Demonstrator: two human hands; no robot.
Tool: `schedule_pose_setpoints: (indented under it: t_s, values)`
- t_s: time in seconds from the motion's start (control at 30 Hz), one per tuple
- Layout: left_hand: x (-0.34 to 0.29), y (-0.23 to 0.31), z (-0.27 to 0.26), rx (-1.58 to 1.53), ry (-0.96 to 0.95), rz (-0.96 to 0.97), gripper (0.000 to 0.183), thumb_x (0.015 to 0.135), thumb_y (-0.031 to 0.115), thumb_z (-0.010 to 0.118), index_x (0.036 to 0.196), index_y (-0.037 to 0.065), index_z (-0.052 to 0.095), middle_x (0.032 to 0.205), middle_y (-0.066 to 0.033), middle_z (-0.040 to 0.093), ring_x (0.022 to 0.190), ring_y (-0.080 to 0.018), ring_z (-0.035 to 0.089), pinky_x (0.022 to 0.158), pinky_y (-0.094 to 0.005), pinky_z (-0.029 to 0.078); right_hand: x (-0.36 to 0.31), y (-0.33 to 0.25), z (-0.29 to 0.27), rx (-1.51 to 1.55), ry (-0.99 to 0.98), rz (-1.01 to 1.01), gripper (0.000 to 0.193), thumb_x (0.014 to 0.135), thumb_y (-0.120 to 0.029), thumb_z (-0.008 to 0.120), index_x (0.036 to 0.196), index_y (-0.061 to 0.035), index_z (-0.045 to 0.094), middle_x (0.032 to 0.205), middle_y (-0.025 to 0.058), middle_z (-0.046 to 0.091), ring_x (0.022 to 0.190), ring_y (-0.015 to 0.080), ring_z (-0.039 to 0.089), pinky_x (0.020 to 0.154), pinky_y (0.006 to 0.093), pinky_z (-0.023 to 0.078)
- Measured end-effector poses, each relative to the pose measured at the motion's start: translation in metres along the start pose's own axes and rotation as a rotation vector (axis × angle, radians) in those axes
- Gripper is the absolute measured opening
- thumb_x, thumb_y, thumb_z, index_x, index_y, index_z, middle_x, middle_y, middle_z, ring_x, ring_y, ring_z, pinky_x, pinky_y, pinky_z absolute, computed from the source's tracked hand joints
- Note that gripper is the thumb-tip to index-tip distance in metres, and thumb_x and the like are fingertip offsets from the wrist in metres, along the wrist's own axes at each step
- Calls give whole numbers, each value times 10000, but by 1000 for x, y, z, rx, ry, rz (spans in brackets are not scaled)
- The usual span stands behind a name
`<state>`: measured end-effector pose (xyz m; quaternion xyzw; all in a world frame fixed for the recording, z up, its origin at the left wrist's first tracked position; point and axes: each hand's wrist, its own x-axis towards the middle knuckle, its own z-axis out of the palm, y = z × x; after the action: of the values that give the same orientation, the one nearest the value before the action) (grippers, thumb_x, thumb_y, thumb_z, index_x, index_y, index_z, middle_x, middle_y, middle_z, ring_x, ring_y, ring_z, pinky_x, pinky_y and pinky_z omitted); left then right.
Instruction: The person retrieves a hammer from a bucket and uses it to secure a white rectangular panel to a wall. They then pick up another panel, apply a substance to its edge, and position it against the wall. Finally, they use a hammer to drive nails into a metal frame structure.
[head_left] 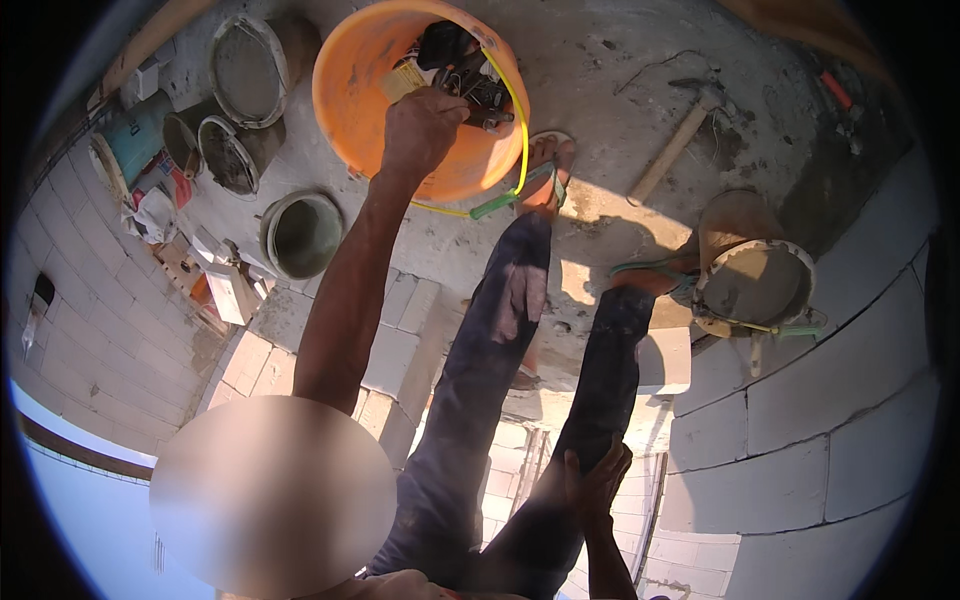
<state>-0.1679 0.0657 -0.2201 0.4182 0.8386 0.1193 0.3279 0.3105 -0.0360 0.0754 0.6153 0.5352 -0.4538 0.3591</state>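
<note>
My left hand (424, 130) reaches into a large orange bucket (345, 85). Its fingers are closed at the edge of a jumble of dark tools and metal pieces (485, 92); what they grip, if anything, is hidden. A black item (445, 43) lies at the far side of that jumble. The bucket's yellow handle (524, 130) hangs over its right side and ends near a green grip (492, 206). My right hand (598, 478) rests on my dark trouser leg (600, 400), thumb and fingers apart, holding nothing.
Several mortar-stained buckets stand at the left, including a grey-filled one (248, 72) and a smaller one (303, 236). A wooden-handled hammer (672, 150) lies on the floor at right. Another mortar bucket (757, 285) stands beside my sandalled foot. Pale block walls (830, 390) rise on both sides.
</note>
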Motion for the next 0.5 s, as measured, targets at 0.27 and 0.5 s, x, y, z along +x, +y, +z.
schedule_pose_setpoints:
  t_s: [0.27,0.5]
  values:
    - [-181,58,-57,-800,-252,-743,147,874,14,764,1016,-24,753,869,-67,748,744,-103,644,737,-266,529,331,-92,-9,453,365,-291,504,922,-208,723,1357,-15,561,1182,255,653,1134,410,636,957,459,524]
    - [-316,75,-110,-324,-656,-532,224,898,-8,665,1114,24,718,883,-73,714,818,-159,679,765,-322,541,516,-102,38,-73,906,-319,293,895,-247,677,999,23,723,1114,336,649,1005,425,669,926,535,514]
